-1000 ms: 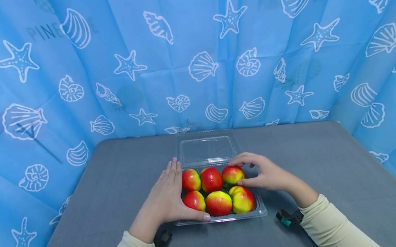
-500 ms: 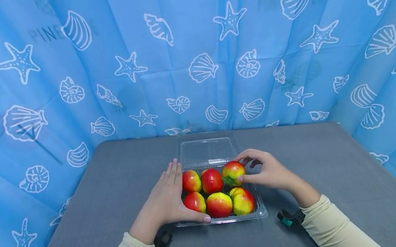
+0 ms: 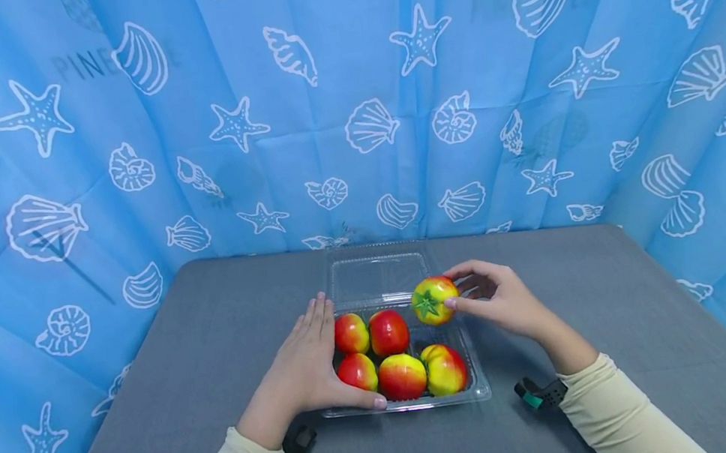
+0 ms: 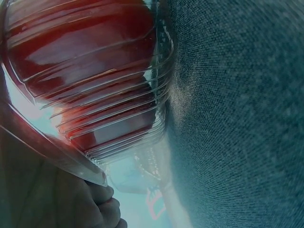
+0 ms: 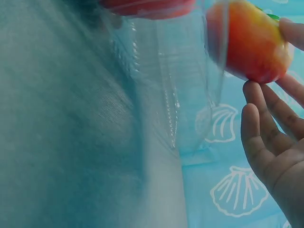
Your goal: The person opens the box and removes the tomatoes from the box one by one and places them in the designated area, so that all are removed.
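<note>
A glossy red-and-yellow tomato (image 3: 435, 300) with a green star-shaped calyx is pinched between the thumb and fingertips of my right hand (image 3: 500, 299), raised over the back right corner of a clear plastic clamshell box (image 3: 475, 392). The right wrist view shows the same tomato (image 5: 254, 42) held at the fingertips. My left hand (image 3: 305, 366) lies along the box's left side, fingers straight, thumb across the front rim. Several more tomatoes (image 3: 402, 377) sit inside in two rows, and the back right spot is bare. Through the ribbed wall, the left wrist view shows red tomatoes (image 4: 90, 52).
The box's clear lid (image 3: 379, 276) lies folded back on the grey cloth-covered table (image 3: 235, 295). A blue curtain (image 3: 330, 72) with white shell and starfish prints hangs behind the table and at both sides. Dark bands (image 3: 540, 394) sit at both wrists.
My right hand has lifted the back right tomato out of its place, up and to the right, turning its green calyx toward the head camera. The left hand stays where it was.
</note>
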